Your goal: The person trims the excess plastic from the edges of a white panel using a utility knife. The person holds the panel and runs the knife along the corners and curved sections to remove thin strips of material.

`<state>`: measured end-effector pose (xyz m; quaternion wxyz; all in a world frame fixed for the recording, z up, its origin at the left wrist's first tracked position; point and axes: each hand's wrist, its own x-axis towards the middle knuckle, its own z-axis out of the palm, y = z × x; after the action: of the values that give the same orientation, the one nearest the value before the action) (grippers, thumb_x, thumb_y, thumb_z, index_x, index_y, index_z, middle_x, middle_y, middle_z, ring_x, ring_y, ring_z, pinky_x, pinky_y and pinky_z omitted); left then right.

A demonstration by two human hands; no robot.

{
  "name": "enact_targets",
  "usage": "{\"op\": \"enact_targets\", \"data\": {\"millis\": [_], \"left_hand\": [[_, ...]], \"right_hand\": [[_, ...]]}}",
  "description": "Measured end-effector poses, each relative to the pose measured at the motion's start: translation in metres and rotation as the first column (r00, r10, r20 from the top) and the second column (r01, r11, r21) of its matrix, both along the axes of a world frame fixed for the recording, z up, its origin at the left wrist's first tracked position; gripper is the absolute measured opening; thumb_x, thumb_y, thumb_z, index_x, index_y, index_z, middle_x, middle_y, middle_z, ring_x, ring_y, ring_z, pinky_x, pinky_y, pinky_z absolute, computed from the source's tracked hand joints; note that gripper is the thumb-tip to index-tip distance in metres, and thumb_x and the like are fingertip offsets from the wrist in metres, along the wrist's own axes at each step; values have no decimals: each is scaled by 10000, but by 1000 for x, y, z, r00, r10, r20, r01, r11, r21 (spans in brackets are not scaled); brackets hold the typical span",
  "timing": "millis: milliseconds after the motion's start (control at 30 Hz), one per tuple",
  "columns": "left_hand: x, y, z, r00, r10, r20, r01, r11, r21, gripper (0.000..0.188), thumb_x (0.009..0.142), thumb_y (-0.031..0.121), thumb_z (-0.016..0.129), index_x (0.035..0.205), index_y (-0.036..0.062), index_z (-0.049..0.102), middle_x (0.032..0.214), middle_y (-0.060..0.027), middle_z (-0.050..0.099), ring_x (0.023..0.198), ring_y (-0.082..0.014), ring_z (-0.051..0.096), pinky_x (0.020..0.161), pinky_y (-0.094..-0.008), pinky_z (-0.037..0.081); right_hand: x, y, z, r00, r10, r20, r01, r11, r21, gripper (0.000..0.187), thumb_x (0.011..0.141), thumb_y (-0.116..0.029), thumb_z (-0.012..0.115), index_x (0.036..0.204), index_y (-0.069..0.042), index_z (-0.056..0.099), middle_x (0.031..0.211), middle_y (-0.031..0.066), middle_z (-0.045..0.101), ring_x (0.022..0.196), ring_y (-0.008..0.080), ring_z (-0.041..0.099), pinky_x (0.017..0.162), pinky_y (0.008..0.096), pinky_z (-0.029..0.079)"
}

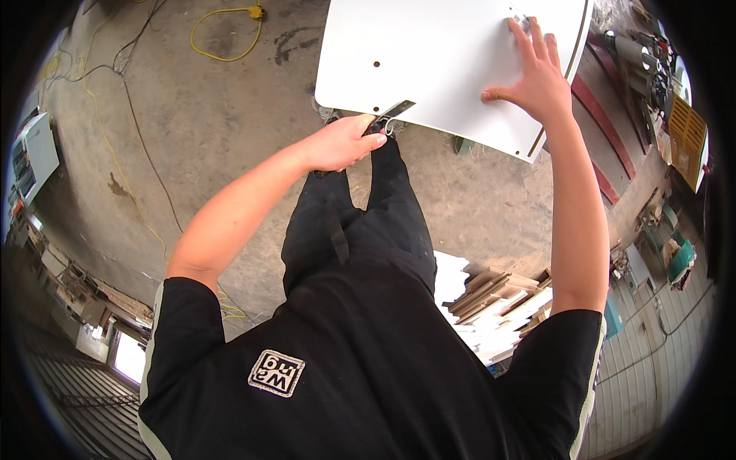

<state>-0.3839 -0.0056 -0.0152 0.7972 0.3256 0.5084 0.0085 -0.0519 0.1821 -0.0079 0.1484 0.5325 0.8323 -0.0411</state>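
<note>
A large white board with rounded corners and small holes lies in front of me. My right hand rests spread on its upper right part, fingers stretched out and holding nothing. At the board's near edge, my left hand is closed around a tool with a flat dark blade. The blade sticks out over the board's corner area; the handle is mostly hidden by my fingers, so I cannot make out its exact kind. A thin pale curl hangs beside the blade.
A yellow cord lies on the concrete floor, with dark cables farther left. Red strips are on the right. Stacked wooden pieces lie lower right, and a yellow slotted panel stands at the far right.
</note>
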Motion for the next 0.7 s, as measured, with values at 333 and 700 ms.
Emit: {"op": "enact_targets", "data": {"millis": [333, 700], "left_hand": [[53, 8, -4, 998, -60, 11, 59, 997, 51, 251, 1169, 297, 549, 1315, 94, 524, 766, 37, 479, 585, -64, 454, 508, -282, 435], [152, 14, -18, 992, -82, 94, 64, 981, 181, 229, 1134, 283, 564, 1230, 76, 542, 759, 20, 493, 601, -95, 473, 520, -308, 422]], "right_hand": [[2, -3, -2, 1000, -5, -18, 6, 999, 44, 1393, 527, -869, 907, 1716, -402, 352, 1812, 53, 324, 1654, 411, 308, 1196, 621, 502], [-16, 3, 41, 999, -47, 16, 50, 971, -232, 1468, 555, -748, 959, 1745, -231, 273, 1826, 196, 211, 1674, 479, 191, 1314, 545, 359]]}}
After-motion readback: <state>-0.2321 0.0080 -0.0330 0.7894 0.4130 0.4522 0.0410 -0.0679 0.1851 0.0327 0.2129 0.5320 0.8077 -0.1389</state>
